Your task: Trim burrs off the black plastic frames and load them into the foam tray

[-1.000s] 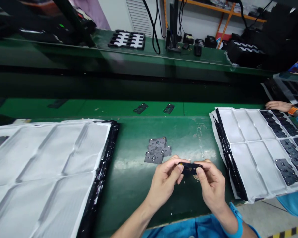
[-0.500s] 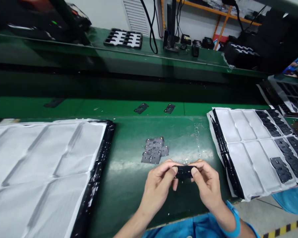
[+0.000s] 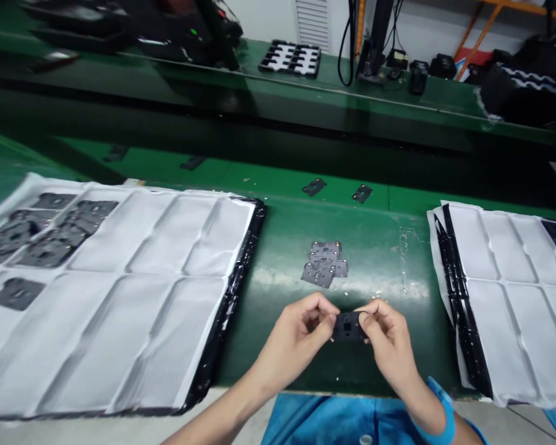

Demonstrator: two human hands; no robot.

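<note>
A small flat black plastic plate (image 3: 348,326) with a square hole is held over the green table near its front edge. My left hand (image 3: 308,324) pinches its left end between thumb and fingers. At the other end, my right hand (image 3: 385,330) grips it the same way; a blue band circles that wrist. Just beyond my hands, several similar dark plates (image 3: 325,262) lie overlapped in a small pile. Two more, a left plate (image 3: 314,186) and a right plate (image 3: 362,193), rest farther back on the green strip.
To the left lies a tray lined with white cloth (image 3: 157,235), with dark plates in its far-left compartments. Another white-lined tray (image 3: 486,309) sits at the right on a black stack. Across the back runs a raised green shelf (image 3: 333,89) carrying a black-and-white tray (image 3: 290,57) and cables.
The view has swung left, showing more of the left tray. The held plate has turned so its broad face with the square hole shows. Both hands still grip it.
</note>
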